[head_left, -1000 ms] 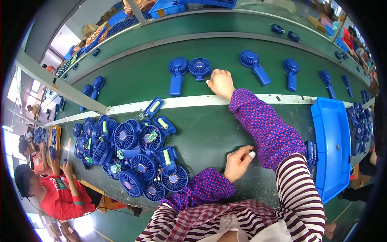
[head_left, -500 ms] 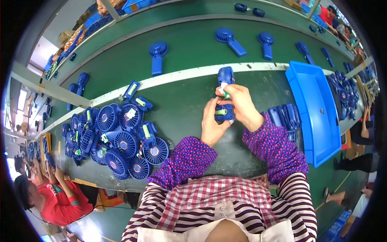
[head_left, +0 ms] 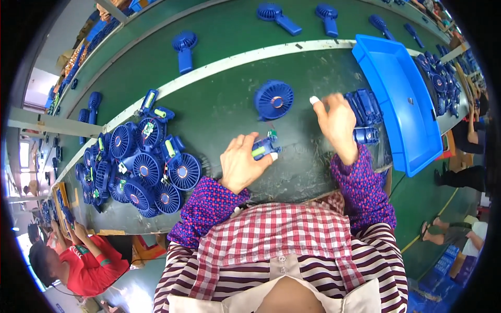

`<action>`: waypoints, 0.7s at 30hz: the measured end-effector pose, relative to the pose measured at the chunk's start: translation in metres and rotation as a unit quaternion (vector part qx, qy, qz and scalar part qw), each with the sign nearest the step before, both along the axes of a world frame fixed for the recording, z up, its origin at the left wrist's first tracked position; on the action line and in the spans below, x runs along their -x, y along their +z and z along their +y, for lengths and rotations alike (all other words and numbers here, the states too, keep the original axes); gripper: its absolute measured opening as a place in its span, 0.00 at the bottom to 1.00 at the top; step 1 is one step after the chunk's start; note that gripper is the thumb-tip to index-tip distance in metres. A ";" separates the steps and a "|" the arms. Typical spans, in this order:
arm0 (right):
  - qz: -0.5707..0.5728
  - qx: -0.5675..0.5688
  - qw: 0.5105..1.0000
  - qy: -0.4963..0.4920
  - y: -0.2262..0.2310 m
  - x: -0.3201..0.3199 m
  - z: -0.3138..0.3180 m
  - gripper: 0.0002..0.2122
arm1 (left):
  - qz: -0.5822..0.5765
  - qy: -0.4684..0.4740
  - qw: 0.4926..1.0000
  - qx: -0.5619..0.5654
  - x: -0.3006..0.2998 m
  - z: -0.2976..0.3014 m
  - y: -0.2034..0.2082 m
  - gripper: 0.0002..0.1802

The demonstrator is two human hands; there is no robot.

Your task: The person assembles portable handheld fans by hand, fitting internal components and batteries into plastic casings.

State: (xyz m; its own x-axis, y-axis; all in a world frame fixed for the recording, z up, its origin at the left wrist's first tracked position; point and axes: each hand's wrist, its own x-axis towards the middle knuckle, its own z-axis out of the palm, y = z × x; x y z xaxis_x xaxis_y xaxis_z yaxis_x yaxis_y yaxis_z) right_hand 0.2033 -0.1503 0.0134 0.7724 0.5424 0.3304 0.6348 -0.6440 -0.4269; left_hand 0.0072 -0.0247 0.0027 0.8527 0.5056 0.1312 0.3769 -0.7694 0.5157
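A blue handheld fan lies in front of me, its round grille head (head_left: 274, 100) pointing away. My left hand (head_left: 242, 163) is closed on the fan's handle (head_left: 265, 148), where a light-green battery and a small green circuit board show in the opened casing. My right hand (head_left: 336, 124) is off the fan, its thumb apart from the other fingers, with nothing visible in it. Its fingertips, slightly blurred, are beside a stack of blue handle covers (head_left: 364, 107). White coverings show on both thumb tips.
A heap of blue fans (head_left: 146, 167) with exposed wiring is on the left of the table. A blue plastic tray (head_left: 399, 109) stands to the right. Beyond a white rail (head_left: 235, 56), finished-looking fans (head_left: 184, 51) lie on a green belt. A person in red (head_left: 88, 266) works at the left.
My right hand has let go of the fan and moved right to the handle covers. My left hand has shifted left with the fan, whose grille now faces up. The view has shifted too.
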 end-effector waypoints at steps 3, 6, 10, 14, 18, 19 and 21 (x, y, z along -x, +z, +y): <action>0.004 -0.060 0.996 0.065 -0.015 -0.005 0.017 0.23 | 0.010 0.009 1.000 -0.028 0.006 0.000 -0.010 0.27; 0.038 -0.074 0.989 0.123 -0.019 0.005 0.046 0.31 | -0.014 -0.019 1.000 -0.003 0.002 -0.003 -0.007 0.27; 0.085 -0.001 0.981 0.172 -0.020 0.017 0.081 0.38 | 0.001 -0.042 0.999 0.012 0.001 -0.003 -0.006 0.25; 0.120 0.023 0.978 0.169 -0.008 0.033 0.091 0.39 | 0.040 -0.030 0.998 0.035 0.002 -0.001 -0.012 0.21; 0.182 -0.086 0.971 0.127 -0.022 0.026 0.086 0.36 | 0.061 -0.025 0.996 0.065 -0.002 0.005 -0.010 0.20; 0.181 -0.085 0.972 0.125 -0.026 0.021 0.084 0.36 | 0.082 -0.008 0.990 0.116 -0.004 0.006 -0.007 0.20; 0.486 -0.294 0.817 0.101 -0.029 0.012 0.078 0.31 | 0.102 0.004 0.980 0.169 -0.005 0.008 -0.009 0.20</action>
